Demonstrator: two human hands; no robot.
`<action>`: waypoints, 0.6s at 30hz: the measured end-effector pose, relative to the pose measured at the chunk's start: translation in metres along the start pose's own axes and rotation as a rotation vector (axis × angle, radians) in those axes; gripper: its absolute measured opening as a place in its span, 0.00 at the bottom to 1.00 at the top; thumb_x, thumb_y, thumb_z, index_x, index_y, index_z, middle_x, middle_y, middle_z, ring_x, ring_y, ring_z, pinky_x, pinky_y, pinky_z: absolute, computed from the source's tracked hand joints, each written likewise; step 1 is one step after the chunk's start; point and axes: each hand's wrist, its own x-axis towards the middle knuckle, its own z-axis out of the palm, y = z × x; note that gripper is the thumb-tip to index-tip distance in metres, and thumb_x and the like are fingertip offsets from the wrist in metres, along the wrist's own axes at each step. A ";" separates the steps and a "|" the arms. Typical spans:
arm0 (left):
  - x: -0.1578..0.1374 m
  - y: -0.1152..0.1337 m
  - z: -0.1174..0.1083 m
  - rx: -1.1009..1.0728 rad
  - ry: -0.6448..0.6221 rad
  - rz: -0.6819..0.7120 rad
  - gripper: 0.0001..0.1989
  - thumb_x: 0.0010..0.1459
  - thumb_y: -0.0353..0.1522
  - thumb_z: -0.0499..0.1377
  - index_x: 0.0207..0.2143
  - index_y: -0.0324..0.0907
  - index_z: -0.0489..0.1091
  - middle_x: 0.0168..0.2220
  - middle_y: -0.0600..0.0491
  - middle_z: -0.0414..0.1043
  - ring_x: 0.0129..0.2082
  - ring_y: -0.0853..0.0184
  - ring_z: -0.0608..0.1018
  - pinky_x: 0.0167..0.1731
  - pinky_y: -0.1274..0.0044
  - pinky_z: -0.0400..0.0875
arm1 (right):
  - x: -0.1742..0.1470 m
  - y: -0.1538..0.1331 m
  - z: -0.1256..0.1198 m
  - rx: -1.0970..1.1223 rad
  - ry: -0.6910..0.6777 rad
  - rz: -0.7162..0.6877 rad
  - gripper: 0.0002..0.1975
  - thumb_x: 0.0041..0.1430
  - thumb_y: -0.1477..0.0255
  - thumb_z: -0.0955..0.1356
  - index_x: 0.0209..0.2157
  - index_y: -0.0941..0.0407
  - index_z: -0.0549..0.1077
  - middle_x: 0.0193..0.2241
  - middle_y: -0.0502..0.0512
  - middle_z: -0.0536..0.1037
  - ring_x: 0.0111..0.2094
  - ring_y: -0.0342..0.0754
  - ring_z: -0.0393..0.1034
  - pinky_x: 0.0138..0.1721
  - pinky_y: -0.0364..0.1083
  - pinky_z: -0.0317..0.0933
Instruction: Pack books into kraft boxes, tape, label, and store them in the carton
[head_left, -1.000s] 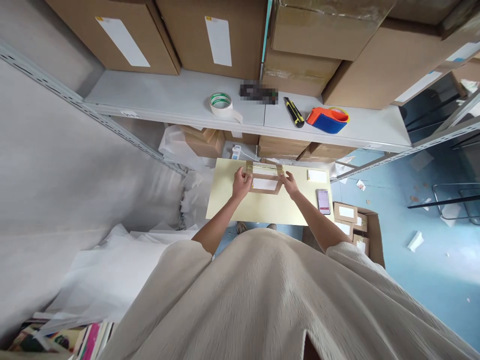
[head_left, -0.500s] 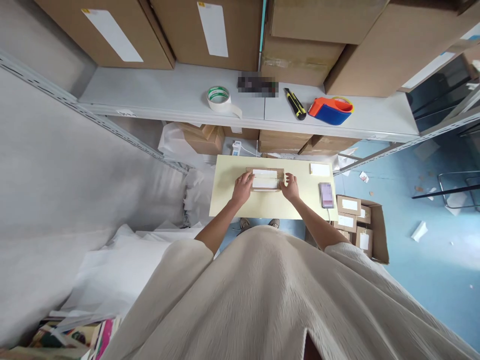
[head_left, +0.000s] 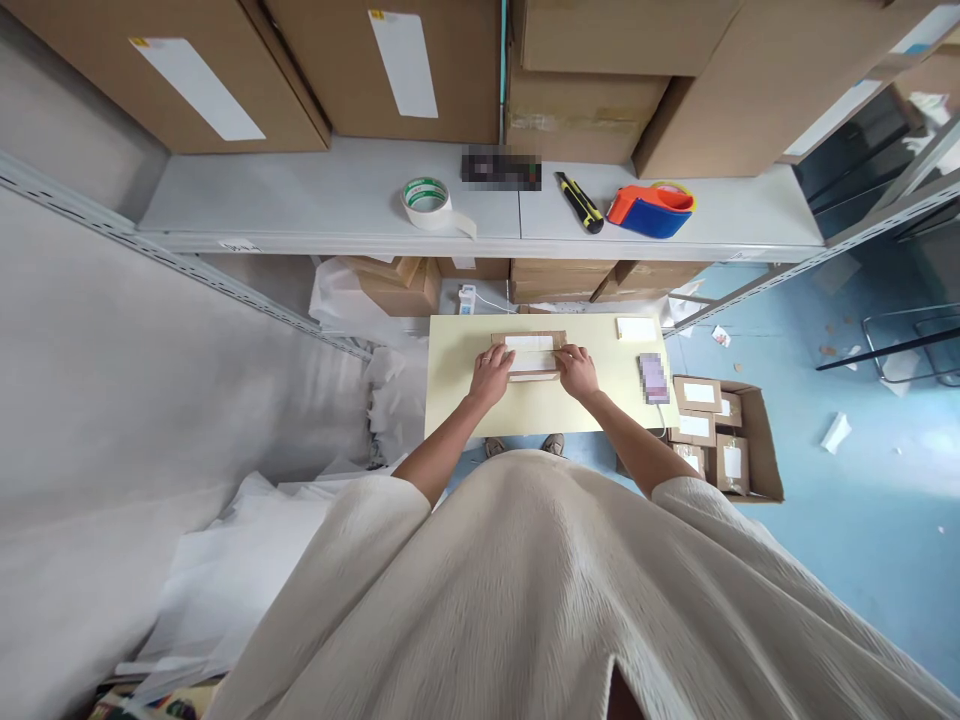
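Observation:
A small brown cardboard box [head_left: 534,352] with white paper labels on top lies on the pale yellow table [head_left: 457,400]. My left hand [head_left: 491,373] grips its left end, with the fingers bent over the top. At the opposite end, my right hand [head_left: 577,373] is closed around the edge, fingertips pressed on the top. My hands partly hide both ends of the box. To the right on the table lie a phone [head_left: 654,379] with a blurred screen and a small white pad of labels [head_left: 636,329].
On the grey shelf [head_left: 345,200] ahead are a tape roll [head_left: 426,201], a utility knife [head_left: 580,203] and an orange-blue tape dispenser [head_left: 651,210]. An open carton [head_left: 763,445] of small labelled boxes stands right of the table. White sheets [head_left: 232,560] are piled at left.
My right hand has moved left and closed onto the box's right end. My left hand stays at the left end. The camera view has shifted slightly.

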 end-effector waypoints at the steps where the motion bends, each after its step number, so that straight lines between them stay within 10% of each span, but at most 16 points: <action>1: -0.001 0.000 0.000 -0.002 0.007 0.002 0.36 0.65 0.20 0.53 0.74 0.44 0.71 0.77 0.37 0.65 0.81 0.50 0.61 0.75 0.54 0.60 | 0.000 -0.001 0.001 0.018 0.008 0.007 0.24 0.77 0.74 0.63 0.65 0.52 0.83 0.65 0.66 0.77 0.63 0.67 0.68 0.61 0.62 0.70; 18: 0.027 0.033 0.000 -0.043 0.025 0.002 0.29 0.69 0.24 0.54 0.69 0.45 0.75 0.75 0.40 0.66 0.75 0.47 0.66 0.73 0.54 0.61 | -0.028 0.059 -0.017 0.445 0.234 0.282 0.20 0.65 0.71 0.65 0.50 0.54 0.86 0.55 0.66 0.83 0.55 0.62 0.79 0.63 0.63 0.74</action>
